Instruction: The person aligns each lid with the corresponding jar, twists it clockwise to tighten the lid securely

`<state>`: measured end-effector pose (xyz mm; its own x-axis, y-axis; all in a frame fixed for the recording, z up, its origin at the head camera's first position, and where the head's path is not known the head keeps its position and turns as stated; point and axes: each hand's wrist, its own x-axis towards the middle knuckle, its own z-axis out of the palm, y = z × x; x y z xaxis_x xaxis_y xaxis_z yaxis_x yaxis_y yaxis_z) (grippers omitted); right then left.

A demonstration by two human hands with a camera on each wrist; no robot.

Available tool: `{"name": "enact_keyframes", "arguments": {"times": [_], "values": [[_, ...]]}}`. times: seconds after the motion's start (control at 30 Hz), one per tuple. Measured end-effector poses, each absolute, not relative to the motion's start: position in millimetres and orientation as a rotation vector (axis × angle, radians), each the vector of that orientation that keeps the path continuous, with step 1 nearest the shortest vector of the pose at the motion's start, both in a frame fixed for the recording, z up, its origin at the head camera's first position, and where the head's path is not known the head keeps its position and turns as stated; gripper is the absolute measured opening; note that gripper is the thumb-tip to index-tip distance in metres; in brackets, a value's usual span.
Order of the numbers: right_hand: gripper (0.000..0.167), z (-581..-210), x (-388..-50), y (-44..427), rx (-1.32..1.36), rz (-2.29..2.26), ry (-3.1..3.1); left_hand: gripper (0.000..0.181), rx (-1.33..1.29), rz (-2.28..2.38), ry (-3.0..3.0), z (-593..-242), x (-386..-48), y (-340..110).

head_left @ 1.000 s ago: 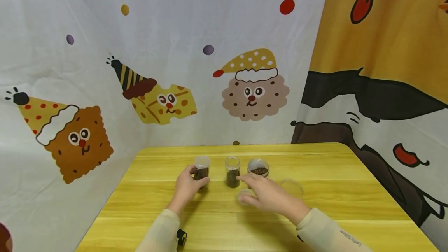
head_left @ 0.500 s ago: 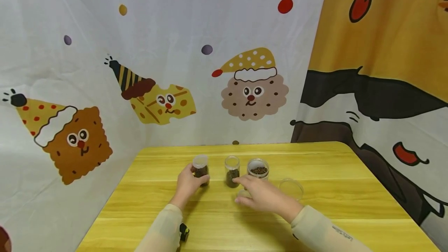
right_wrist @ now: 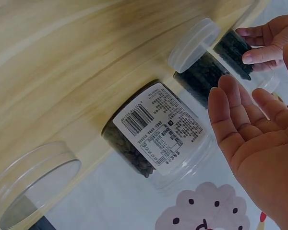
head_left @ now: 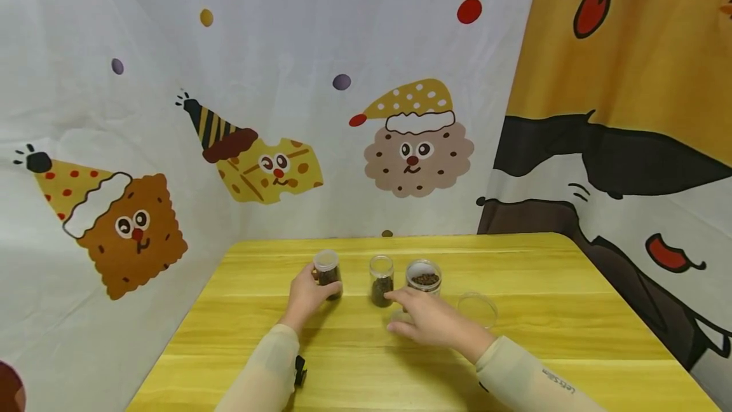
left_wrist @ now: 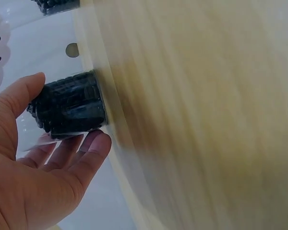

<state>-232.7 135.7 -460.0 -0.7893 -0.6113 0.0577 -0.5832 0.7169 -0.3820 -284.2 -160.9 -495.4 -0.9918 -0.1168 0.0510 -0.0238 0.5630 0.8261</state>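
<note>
The left hand (head_left: 305,297) grips a lidded clear jar (head_left: 328,277) of dark contents around its side, thumb opposite the fingers; the left wrist view shows this jar (left_wrist: 69,106) near the tabletop. To its right stands an uncapped jar (head_left: 382,285), also partly filled with something dark. The right hand (head_left: 437,322) hovers beside it with relaxed, spread fingers holding nothing. Partly under that hand lies a small translucent lid (head_left: 402,318), seen whole in the right wrist view as a whitish lid (right_wrist: 194,45) by the dark-filled jar (right_wrist: 201,79).
A wider open jar (head_left: 424,272) with brown pieces stands behind the right hand; its barcode label (right_wrist: 158,127) shows in the right wrist view. Further right, a large clear lid (head_left: 477,310) lies on the wooden table (head_left: 549,336). A printed curtain (head_left: 286,49) hangs behind.
The left hand and its jar have shifted slightly away from the person. The right hand has moved a little to the left, covering more of the small lid.
</note>
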Motion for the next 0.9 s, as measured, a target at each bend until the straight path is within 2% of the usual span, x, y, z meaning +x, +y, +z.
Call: {"name": "enact_keyframes", "arguments": {"times": [0.6,0.9], "values": [[0.060,-467.5,-235.3,140.9,-1.002,-0.604,2.841,0.067,0.144,-1.379,-2.700,-495.6,-288.3,-158.7],[0.061,-467.0,-234.5,142.1,-1.004,-0.621,2.826,0.080,0.158,-1.413,-2.746,-491.3,-281.3,-157.3]]}}
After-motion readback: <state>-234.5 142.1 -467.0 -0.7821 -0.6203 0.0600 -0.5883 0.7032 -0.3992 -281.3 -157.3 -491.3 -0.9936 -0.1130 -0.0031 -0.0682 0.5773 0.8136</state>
